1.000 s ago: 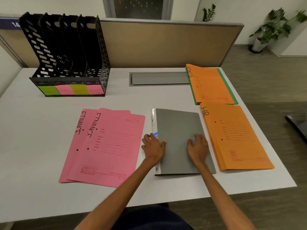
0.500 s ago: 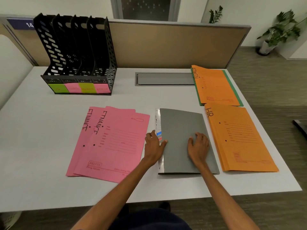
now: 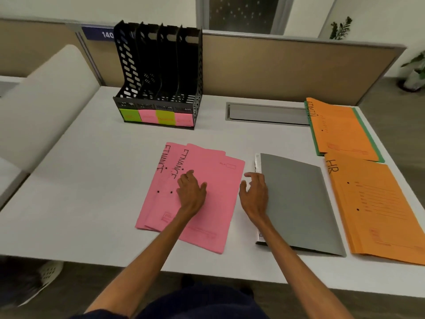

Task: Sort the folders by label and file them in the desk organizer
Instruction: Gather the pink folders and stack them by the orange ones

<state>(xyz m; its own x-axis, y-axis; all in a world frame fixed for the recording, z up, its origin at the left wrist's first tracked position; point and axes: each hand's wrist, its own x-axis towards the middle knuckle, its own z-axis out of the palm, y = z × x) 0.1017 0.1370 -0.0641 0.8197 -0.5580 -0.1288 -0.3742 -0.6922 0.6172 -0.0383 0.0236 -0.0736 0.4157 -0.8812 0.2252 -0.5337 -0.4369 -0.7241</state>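
White tabletop (image 3: 92, 192) backed by a tan partition (image 3: 276, 65). Standing at upper centre-left: black desk organizer (image 3: 158, 72). Lying fanned at mid-frame: pink FINANCE folders (image 3: 213, 203). Resting flat on them, fingers straight: left hand (image 3: 192, 192). Reaching over the left edge of the grey folder (image 3: 299, 203), fingers loosely spread and gripping nothing: right hand (image 3: 254, 194). Lying at far right: orange HR folders (image 3: 379, 215), below orange ADMIN folders (image 3: 338, 130).

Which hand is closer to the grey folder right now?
Right. The right hand is at the left edge of the grey folder; the left hand rests on the pink FINANCE folders, further away.
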